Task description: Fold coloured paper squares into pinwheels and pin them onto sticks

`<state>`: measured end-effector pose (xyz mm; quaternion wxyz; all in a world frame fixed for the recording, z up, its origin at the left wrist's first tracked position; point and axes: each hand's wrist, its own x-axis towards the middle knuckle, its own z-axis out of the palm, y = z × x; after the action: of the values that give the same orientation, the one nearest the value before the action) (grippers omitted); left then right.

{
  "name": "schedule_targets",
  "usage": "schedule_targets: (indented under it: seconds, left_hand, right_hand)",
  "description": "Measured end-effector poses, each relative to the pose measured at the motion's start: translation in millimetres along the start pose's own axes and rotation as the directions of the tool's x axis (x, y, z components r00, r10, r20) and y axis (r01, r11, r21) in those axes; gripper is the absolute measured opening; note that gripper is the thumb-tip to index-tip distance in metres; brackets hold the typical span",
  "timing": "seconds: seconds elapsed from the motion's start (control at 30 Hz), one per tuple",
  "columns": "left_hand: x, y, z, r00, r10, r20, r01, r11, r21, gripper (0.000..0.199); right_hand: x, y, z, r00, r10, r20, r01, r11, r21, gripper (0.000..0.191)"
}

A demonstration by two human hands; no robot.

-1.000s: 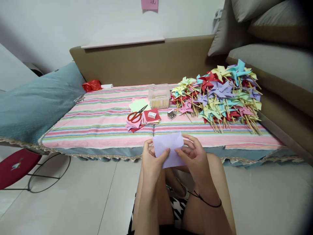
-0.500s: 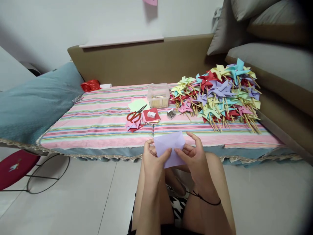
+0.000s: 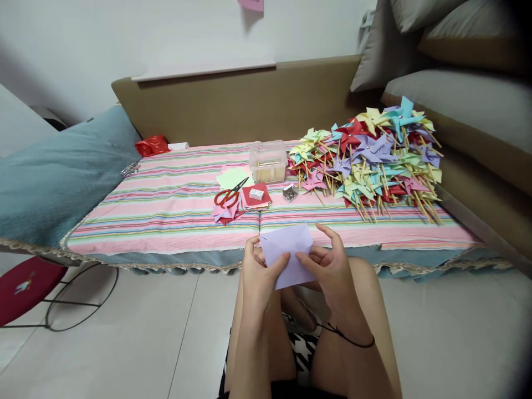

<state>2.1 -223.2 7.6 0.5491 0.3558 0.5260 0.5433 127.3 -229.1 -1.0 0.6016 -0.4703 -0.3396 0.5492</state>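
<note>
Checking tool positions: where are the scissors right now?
In the head view, the red-handled scissors lie slightly left of centre, blades over the pale-green paper, just left of the red paper stack.

1. A thin black cord bracelet (image 3: 338, 333) circles the right wrist, with a small knot and loose ends on its left side.
2. Clothing of black-and-white, jagged-patterned fabric (image 3: 303, 349) shows between the thighs and along the left hip.
3. Plain black cloth (image 3: 307, 389) crosses the waist at the near edge.
4. Pale footwear (image 3: 318, 327) is mostly hidden below.
5. The hands (image 3: 260, 274) are bare.
</note>
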Motion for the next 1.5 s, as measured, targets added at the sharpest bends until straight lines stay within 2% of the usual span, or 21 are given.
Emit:
schedule_targets:
  seconds: [0.3, 0.5, 0.63, 0.73, 0.87, 0.93, 1.03, 1.13, 1.23, 1.37, 1.5]
  left_hand:
    - [2, -6, -2.6, 0.999, 0.038, -0.018, -0.037, 0.997, 0.071, 0.056]
    - [9, 2, -5.4, 0.997, -0.004, -0.076, 0.008, 0.999, 0.049, 0.059]
    - [19, 6, 3.7, 0.994, -0.030, -0.105, 0.038, 0.997, 0.071, 0.058]
    - [32, -1, 12.5, 0.993, -0.041, -0.113, 0.054, 0.992, 0.111, 0.053]
    - [61, -17, 17.3, 0.997, -0.053, -0.053, 0.056, 0.996, 0.066, 0.053]
    - [80, -18, 18.0, 0.999, -0.040, -0.020, 0.041, 0.997, 0.064, 0.052]
    - [118, -7, 21.4, 1.000, -0.009, 0.000, 0.009, 0.996, 0.091, 0.050]
    - [164, 7, 27.3, 0.998, 0.070, -0.006, -0.069, 0.991, 0.119, 0.049]
    - [208, 7, 30.1, 0.995, 0.094, 0.018, -0.095, 0.991, 0.092, 0.050]
    - [241, -16, 27.1, 0.993, 0.018, 0.115, -0.022, 0.999, 0.036, 0.053]
    - [245, -35, 25.3, 0.988, -0.076, 0.136, 0.083, 0.996, -0.044, 0.052]
  right_hand:
    - [1, 2, -2, 1.000, 0.007, 0.014, -0.008, 1.000, 0.020, 0.082]
    - [11, 7, 3, 0.997, 0.031, 0.077, -0.035, 0.998, 0.052, 0.082]
    - [26, 15, -1, 0.997, 0.021, 0.071, -0.023, 0.999, 0.037, 0.081]
    - [41, 24, -8, 0.999, 0.024, 0.037, -0.025, 0.999, 0.029, 0.085]
    - [69, 34, -13, 0.996, 0.050, 0.070, -0.053, 0.998, 0.042, 0.083]
    - [90, 35, -10, 0.995, 0.054, 0.089, -0.058, 0.997, 0.047, 0.081]
    - [133, 29, 0, 0.989, 0.057, 0.138, -0.065, 0.997, 0.050, 0.082]
    - [183, 22, 13, 0.982, 0.043, 0.183, -0.052, 0.998, 0.044, 0.083]
    - [221, 24, 22, 0.984, 0.017, 0.177, -0.025, 0.999, 0.042, 0.085]
    - [239, 44, 17, 0.989, -0.020, 0.146, 0.014, 0.999, 0.039, 0.083]
    - [239, 60, 9, 0.992, -0.003, 0.124, 0.002, 1.000, 0.008, 0.078]
